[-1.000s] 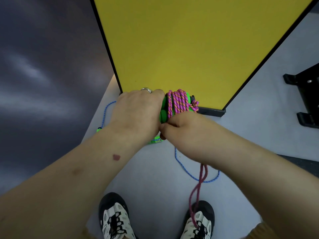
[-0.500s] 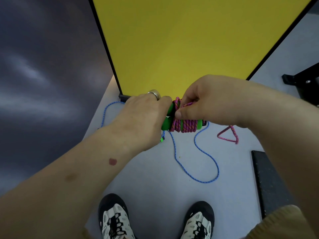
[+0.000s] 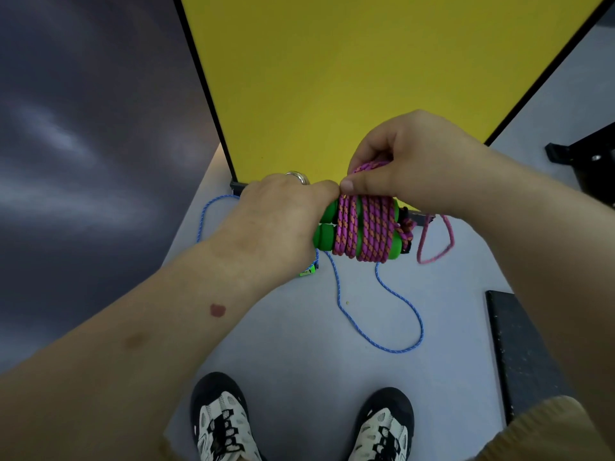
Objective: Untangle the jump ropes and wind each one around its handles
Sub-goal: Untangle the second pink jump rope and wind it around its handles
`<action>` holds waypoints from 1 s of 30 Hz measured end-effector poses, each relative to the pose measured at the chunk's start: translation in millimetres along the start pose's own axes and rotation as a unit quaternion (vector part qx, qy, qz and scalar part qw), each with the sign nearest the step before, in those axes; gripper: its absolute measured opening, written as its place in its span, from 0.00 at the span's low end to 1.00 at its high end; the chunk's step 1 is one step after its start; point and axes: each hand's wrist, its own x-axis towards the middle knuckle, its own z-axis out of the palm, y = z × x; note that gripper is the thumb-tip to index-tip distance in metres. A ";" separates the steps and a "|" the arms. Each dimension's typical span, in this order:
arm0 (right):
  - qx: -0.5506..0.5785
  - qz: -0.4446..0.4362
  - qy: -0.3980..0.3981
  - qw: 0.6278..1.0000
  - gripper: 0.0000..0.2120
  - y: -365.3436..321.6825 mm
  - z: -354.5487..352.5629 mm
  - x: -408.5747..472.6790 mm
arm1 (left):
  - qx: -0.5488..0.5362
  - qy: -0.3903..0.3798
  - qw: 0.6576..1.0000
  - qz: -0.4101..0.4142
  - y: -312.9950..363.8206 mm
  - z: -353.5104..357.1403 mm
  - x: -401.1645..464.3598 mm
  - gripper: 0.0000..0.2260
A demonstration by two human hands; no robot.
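At the far left, a thin blue jump rope (image 3: 342,304) lay slack on the pale grey floor (image 3: 299,344), looping from behind the left wrist out toward the shoes. Only a sliver of one of its green handles (image 3: 307,271) showed beneath the left hand; whether a second was there could not be told.

The left hand (image 3: 283,221), a ring on one finger, was closed around the left ends of two green foam handles (image 3: 324,227) held side by side above the floor. Around that pair ran the pink-and-orange jump rope (image 3: 366,227), in close turns I counted as roughly eight, with a green gap after the first few.

The right hand (image 3: 409,174) sat over the top of the bundle, thumb and fingers pinched on a strand of the same rope. To its right one short pink loop (image 3: 436,241) hung free, apparently the last of the slack.

The step in hand looked like the final wraps. To do it well, the left hand should hold both handles firmly pressed together, while the right keeps the strand taut, lays each turn beside the last, and tucks the tail under a tight coil.

In all: two ropes, one nearly wound, one untouched; two shoes below.
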 end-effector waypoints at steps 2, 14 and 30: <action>0.036 -0.004 -0.011 0.999 0.08 5.3 0.3 3.6 | -0.020 -0.006 1.000 0.007 -1.0 -1.4 0.2 0.15; 0.184 0.161 -0.109 0.964 0.04 84.7 48.3 9.3 | -0.081 0.016 0.996 -0.012 1.7 -11.8 -0.6 0.14; 0.043 0.109 -0.067 0.991 0.25 -14.4 77.3 -52.7 | -0.067 0.075 0.990 -0.096 -10.0 1.8 1.5 0.16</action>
